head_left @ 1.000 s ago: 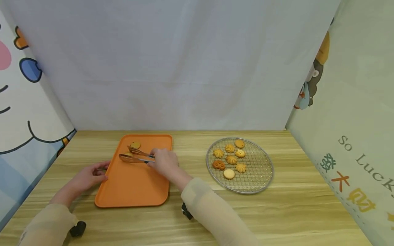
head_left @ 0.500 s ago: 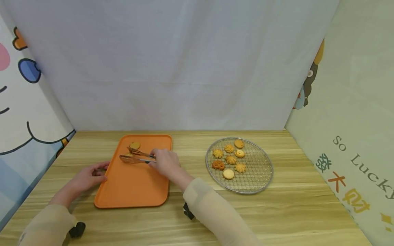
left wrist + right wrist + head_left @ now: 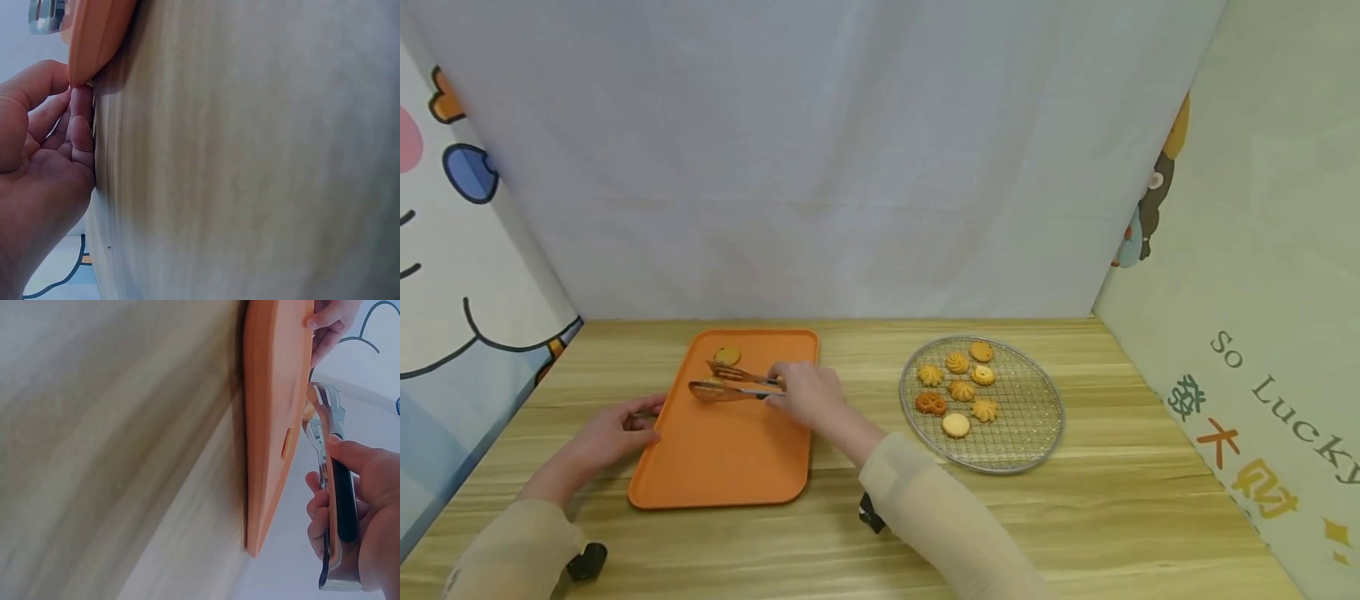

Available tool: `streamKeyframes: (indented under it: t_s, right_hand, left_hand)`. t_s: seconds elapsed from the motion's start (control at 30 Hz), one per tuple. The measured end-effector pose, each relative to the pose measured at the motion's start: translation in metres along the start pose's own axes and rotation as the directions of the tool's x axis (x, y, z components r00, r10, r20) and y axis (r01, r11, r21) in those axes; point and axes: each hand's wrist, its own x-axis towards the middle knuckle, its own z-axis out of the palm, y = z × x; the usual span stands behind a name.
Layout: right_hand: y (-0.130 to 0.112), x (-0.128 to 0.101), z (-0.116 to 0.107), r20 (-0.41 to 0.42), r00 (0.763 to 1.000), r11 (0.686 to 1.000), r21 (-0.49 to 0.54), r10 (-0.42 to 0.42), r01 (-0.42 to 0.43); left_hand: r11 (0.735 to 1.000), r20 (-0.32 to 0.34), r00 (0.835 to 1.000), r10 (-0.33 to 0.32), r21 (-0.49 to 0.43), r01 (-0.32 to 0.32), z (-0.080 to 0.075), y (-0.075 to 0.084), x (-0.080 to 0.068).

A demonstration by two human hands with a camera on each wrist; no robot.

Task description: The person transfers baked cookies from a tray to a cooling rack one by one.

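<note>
At lower left, the left hand (image 3: pixel 612 433) rests with relaxed fingers touching the edge of the orange tray (image 3: pixel 730 462) on the counter (image 3: pixel 1112 517). Mid-frame, the right hand (image 3: pixel 808 396) grips tongs (image 3: pixel 730 383) over the tray's cookies (image 3: pixel 727 357). At right sits a rack (image 3: pixel 1022 442).
</note>
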Motion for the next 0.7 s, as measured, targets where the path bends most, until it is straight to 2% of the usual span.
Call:
streamKeyframes:
  t_s: [0.7]
  right_hand:
    - [0.028,-0.020,-0.046,0.007,0.998,0.993,0.107,-0.057,0.056]
  left_hand:
    - [1.000,0.002,1.000,0.002,-0.031,-0.002,0.001,-0.004,0.001]
